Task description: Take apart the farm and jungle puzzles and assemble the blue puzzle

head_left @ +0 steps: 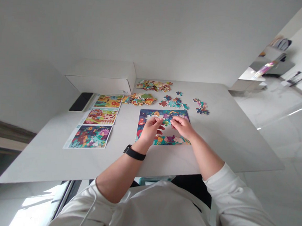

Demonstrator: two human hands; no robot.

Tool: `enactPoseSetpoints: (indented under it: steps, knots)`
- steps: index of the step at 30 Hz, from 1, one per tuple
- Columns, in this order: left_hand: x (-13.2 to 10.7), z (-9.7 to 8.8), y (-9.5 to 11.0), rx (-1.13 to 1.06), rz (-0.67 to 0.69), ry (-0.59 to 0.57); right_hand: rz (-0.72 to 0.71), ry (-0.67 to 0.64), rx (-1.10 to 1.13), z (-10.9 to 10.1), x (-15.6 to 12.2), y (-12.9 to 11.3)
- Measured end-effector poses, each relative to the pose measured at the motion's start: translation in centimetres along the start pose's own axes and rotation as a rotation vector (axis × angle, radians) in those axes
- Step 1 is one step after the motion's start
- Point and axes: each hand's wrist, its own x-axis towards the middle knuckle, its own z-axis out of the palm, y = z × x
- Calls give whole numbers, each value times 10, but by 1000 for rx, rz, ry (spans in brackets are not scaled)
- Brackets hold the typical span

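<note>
A partly filled jigsaw puzzle [152, 113] with a dark blue border lies on the white table [228, 133] in front of me. My left hand [151, 128], with a black band on its wrist, rests on the puzzle's middle, fingers curled and pinching near a small piece. My right hand [182, 126] lies just to its right on the puzzle, fingers bent down onto the pieces; what they hold is too small to make out. Loose pieces lie behind the puzzle in heaps: orange ones [141, 99], mixed ones [154, 85], blue ones [174, 102] and a small group [201, 107].
Three colourful picture cards [99, 123] lie in a column at the left. A white box [101, 76] stands at the back left with a black phone [80, 101] beside it. The table's front edge is near my body; a pale floor lies to the right.
</note>
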Motion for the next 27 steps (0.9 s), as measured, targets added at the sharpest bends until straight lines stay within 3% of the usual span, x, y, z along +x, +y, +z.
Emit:
enactPoseSetpoints:
  steps: [3,9,13,18,21,27]
  knots:
    - [-2,1,3,45,-34,-11,-6,-4,-28,-3,1,1]
    - [1,0,-2,36,33,-14,13,-53,-53,-2,-1,-2]
    - [3,-2,-6,91,21,18,19,-12,62,2,1,0]
    - [2,-1,-7,144,35,-27,52,-31,201,-2,6,1]
    - [0,1,-6,164,77,-72,68,-27,213,-19,6,0]
    - [-4,3,-5,204,128,-187,147,131,267,-80,-5,9]
